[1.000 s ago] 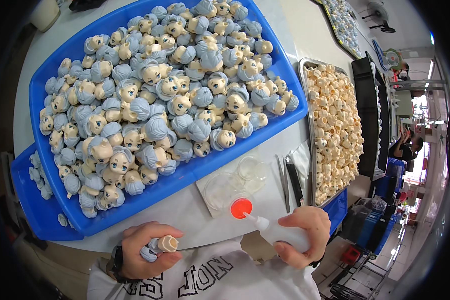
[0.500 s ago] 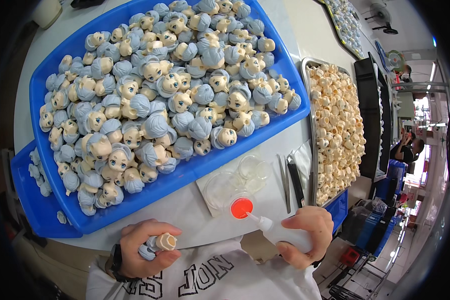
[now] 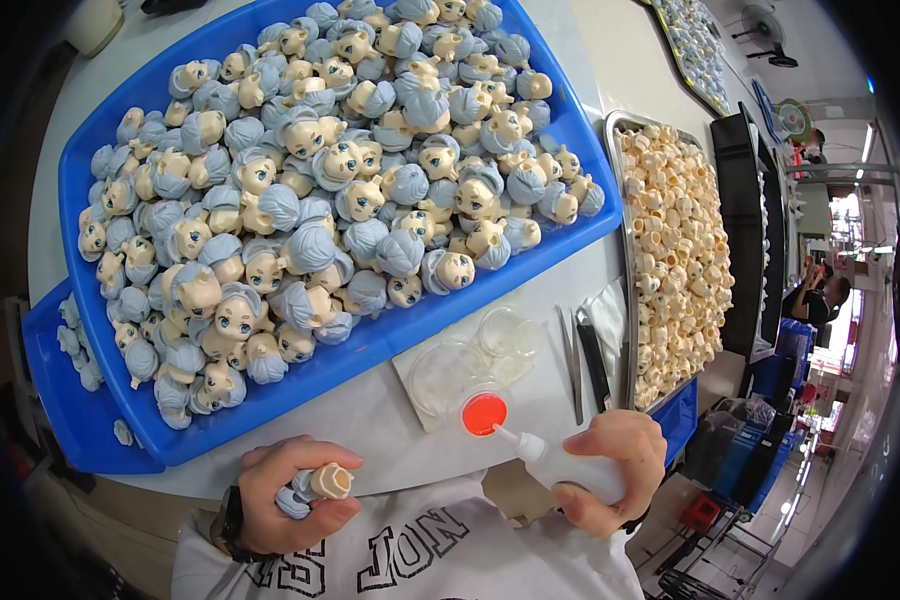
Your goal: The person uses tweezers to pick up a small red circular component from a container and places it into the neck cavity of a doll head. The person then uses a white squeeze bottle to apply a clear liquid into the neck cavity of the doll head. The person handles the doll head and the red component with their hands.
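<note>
In my left hand (image 3: 288, 497) a small doll head (image 3: 332, 482) is pinched, pale blue hair toward my palm, its hollow beige opening turned outward. My right hand (image 3: 615, 475) is wrapped around a white squeeze bottle (image 3: 580, 475) that lies tilted, nozzle pointing left. The nozzle tip meets the edge of a round red disc (image 3: 484, 414), which looks like a lid or shallow dish; whether they touch I cannot tell. Behind the disc are clear round plastic containers (image 3: 448, 378) on a pale board. Metal tweezers (image 3: 572, 365) and a black-handled tool (image 3: 595, 360) lie to the right.
A big blue tray (image 3: 380, 350) heaped with blue-haired doll heads fills the far left, overlapping a second blue tray (image 3: 50, 400). At the right stands a metal tray (image 3: 628, 290) of hollow beige parts. Black trays (image 3: 745, 230) and another person (image 3: 818, 298) are farther right.
</note>
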Available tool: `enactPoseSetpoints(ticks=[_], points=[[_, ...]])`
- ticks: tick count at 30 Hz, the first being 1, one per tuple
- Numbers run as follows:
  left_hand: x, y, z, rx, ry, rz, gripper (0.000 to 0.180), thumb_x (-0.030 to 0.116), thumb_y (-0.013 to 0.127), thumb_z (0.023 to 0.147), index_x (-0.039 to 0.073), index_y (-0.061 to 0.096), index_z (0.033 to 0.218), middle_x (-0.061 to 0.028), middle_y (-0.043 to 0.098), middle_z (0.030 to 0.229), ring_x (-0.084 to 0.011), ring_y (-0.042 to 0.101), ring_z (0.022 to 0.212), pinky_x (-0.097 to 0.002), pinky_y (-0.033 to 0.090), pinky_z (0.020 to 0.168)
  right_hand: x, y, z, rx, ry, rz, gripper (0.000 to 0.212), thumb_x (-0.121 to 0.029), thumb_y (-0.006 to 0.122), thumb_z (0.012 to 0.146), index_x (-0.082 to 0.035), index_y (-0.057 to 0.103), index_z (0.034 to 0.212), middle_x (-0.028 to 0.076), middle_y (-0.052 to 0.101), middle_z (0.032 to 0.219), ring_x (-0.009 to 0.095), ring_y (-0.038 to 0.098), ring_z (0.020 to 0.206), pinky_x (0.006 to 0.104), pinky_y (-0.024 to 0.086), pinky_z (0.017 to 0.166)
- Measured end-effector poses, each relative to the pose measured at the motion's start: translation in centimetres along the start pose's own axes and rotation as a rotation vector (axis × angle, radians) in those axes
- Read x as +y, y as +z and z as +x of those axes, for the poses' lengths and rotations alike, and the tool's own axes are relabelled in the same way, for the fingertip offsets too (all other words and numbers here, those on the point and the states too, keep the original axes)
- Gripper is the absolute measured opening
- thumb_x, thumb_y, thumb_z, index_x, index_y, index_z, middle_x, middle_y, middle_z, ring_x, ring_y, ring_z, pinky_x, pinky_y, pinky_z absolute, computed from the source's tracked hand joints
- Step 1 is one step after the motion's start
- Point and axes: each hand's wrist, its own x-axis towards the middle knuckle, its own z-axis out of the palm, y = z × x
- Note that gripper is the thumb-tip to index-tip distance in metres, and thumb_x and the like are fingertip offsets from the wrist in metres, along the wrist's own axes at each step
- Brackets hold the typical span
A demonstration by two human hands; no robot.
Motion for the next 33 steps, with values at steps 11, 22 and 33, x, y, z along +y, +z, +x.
enactPoseSetpoints(ticks=[11, 22, 33], points=[[0.07, 0.01, 0.16, 0.0, 0.017, 0.002, 0.031, 0.017, 0.072, 0.069, -0.001, 0.059, 0.091, -0.006, 0.058, 0.063, -0.0098, 0.05, 0.049, -0.0218, 0.038, 0.046, 0.03, -0.18, -0.1, -0.011, 0.0, -0.016, 0.035, -0.011, 0.068, 0.06, 0.003, 0.055, 0.089, 0.007, 0.059, 0.064, 0.016, 0.045, 0.036, 0.0279, 0.031, 0.033], [-0.21, 0.08, 0.1, 0.0, 0.02, -0.006, 0.031, 0.017, 0.072, 0.069, -0.001, 0.059, 0.09, -0.0047, 0.058, 0.062, -0.0082, 0.048, 0.047, -0.021, 0.036, 0.044, 0.15, 0.16, -0.3, 0.029, 0.004, -0.014, 0.036, -0.01, 0.069, 0.06, 0.003, 0.055, 0.09, 0.008, 0.059, 0.065, 0.017, 0.045, 0.036, 0.0282, 0.031, 0.034], [-0.14, 0.1, 0.05, -0.003, 0.014, -0.004, 0.03, 0.017, 0.072, 0.069, 0.0, 0.06, 0.091, -0.0039, 0.057, 0.061, -0.0081, 0.048, 0.047, -0.021, 0.036, 0.044, 0.17, 0.13, -0.36, 0.026, 0.002, 0.002, 0.037, -0.01, 0.069, 0.059, 0.003, 0.054, 0.09, 0.008, 0.06, 0.065, 0.017, 0.044, 0.036, 0.028, 0.031, 0.034]])
